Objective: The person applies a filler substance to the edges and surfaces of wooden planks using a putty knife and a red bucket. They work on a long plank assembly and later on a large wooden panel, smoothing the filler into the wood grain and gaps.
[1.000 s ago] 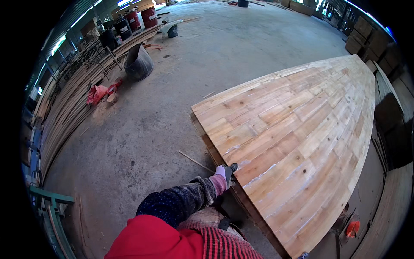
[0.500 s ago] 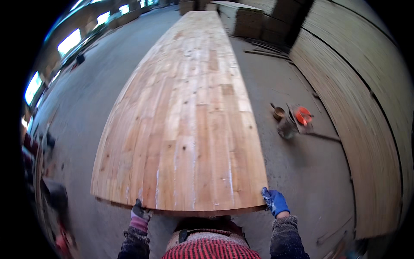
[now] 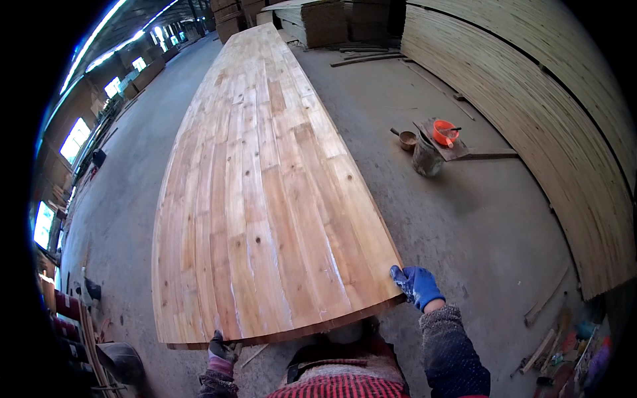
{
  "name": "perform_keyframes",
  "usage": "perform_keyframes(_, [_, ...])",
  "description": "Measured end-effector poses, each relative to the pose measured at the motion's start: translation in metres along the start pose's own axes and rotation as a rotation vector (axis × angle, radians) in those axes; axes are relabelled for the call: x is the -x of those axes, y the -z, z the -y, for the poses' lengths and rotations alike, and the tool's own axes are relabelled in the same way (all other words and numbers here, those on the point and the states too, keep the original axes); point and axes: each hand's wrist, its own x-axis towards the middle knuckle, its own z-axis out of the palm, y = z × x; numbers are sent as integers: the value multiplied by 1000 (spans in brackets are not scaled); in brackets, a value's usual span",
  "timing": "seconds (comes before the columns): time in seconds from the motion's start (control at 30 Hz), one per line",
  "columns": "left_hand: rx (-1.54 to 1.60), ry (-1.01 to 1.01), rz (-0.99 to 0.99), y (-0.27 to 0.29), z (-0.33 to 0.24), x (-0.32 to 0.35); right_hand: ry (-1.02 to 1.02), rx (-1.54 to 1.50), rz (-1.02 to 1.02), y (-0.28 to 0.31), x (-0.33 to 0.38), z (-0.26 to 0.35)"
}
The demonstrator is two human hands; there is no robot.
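A long wooden panel [image 3: 265, 179], made of many glued strips with knots and white streaks of glue, stretches away in front of me. My left hand [image 3: 223, 350], in a dark and pinkish glove, grips its near edge left of the middle, thumb or fingertip on top. At the panel's near right corner my right hand [image 3: 418, 286], in a blue glove, holds the edge with fingertips on the top face. The fingers beneath the panel are hidden on both sides.
Tall stacks of boards [image 3: 531, 113] line the right. On the floor stand an orange bowl [image 3: 446, 131], a small pan [image 3: 407, 139] and a grimy bucket [image 3: 426, 161]. Scraps [image 3: 564, 351] lie at lower right, a dark bucket [image 3: 121, 361] at lower left. Board stacks [image 3: 308, 23] stand behind.
My view has turned right, so the panel now slants to the upper left. My right hand sits higher in view and the left lower; both keep their hold on the panel.
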Motion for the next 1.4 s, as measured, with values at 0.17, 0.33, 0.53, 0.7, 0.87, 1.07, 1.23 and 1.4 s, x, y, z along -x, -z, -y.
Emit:
perform_keyframes(0.17, [-799,-85,66,-85,16,116,-82,3,262,50,-5,10])
perform_keyframes(0.33, [-539,-278,21,-140,79,130,323,611,176,51,-31,9])
perform_keyframes(0.53, [-588,-262,182,-270,216,161,662,223,238,113,0,-61])
perform_keyframes(0.7, [-553,-230,255,-378,288,153,214,-306,260,174,-14,-203])
perform_keyframes(0.87, [-600,-259,269,-484,318,138,-30,-461,246,222,-111,-256])
perform_keyframes(1.07, [-537,-282,273,-604,345,73,108,-89,218,245,-248,-313])
perform_keyframes(1.23, [-570,-207,421,-789,364,-1,-280,-834,109,287,-388,-420])
perform_keyframes(1.4, [-677,-120,670,-969,371,-56,-573,-1059,98,343,-551,-410])
